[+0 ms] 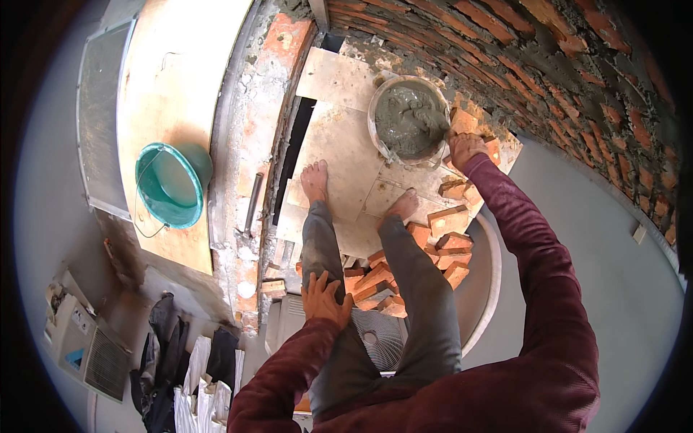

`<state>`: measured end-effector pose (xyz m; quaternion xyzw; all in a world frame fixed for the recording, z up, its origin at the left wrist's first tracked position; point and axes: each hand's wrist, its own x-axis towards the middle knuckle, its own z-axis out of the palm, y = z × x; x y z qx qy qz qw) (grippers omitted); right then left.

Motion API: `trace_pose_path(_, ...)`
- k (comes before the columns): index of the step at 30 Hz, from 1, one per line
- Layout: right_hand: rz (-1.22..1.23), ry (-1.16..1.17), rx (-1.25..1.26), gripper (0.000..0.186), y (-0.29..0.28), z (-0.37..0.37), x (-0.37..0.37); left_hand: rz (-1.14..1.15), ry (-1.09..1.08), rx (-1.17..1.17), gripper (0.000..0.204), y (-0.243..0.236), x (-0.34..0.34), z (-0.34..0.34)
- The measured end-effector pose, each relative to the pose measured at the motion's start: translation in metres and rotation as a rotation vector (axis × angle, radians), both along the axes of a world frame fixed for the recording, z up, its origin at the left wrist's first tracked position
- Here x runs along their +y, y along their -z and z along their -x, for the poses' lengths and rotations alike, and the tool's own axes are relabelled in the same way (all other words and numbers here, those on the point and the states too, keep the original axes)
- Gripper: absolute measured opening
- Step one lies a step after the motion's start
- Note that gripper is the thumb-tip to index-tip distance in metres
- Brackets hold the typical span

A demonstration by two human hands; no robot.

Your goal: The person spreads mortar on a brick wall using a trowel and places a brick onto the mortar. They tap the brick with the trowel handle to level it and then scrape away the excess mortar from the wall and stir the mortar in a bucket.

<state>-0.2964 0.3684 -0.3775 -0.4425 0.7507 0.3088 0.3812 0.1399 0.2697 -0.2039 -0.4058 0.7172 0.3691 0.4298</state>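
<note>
My right hand (468, 150) reaches out to the right rim of a round bucket of wet grey mortar (410, 119). Its fingers are curled closed, and what they grip, if anything, is hidden. Orange bricks (462, 119) lie right beside that hand, by the bucket. My left hand (327, 299) rests on my left leg near the knee, fingers spread, with nothing in it.
My bare feet stand on worn boards (343, 144). Broken bricks (449, 249) are heaped by my right leg. A rough brick wall (534, 65) rises at the right. Leftward, a teal bucket (202, 169) stands on a pale panel (180, 86), past a dark gap.
</note>
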Motion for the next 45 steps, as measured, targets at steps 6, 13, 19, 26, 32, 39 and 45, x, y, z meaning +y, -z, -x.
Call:
trace_pose_path(6, 0.101, 0.552, 0.027, 0.033, 0.09, -0.039, -0.009, -0.017, 0.032, 0.042, 0.049, 0.007, -0.011, 0.012)
trace_pose_path(13, 0.191, 1.589, -0.689, 0.026, 0.133, -0.053, -0.021, -0.043, 0.116, -0.019, 0.053, 0.005, -0.018, 0.018)
trace_pose_path(19, 0.226, 2.915, -1.987, 0.029, 0.088, -0.047, 0.012, -0.047, 0.171, -0.053, 0.052, 0.004, -0.016, 0.02)
trace_pose_path(26, 0.463, 1.771, -0.938, 0.045, 0.023, -0.066, 0.042, -0.042, 0.134, -0.095, 0.05, 0.007, -0.011, 0.009)
trace_pose_path(32, 0.178, 0.423, -0.158, 0.045, 0.106, -0.04, 0.038, -0.054, 0.161, -0.013, 0.048, 0.015, -0.011, 0.026)
trace_pose_path(39, 0.052, 0.599, -0.576, 0.035, 0.014, 0.0, -0.016, -0.04, 0.099, -0.045, 0.05, 0.012, -0.009, 0.007)
trace_pose_path(45, 0.165, 0.473, -0.442, 0.047, 0.057, -0.034, -0.043, -0.048, 0.118, 0.003, 0.049, 0.012, -0.009, 0.014)
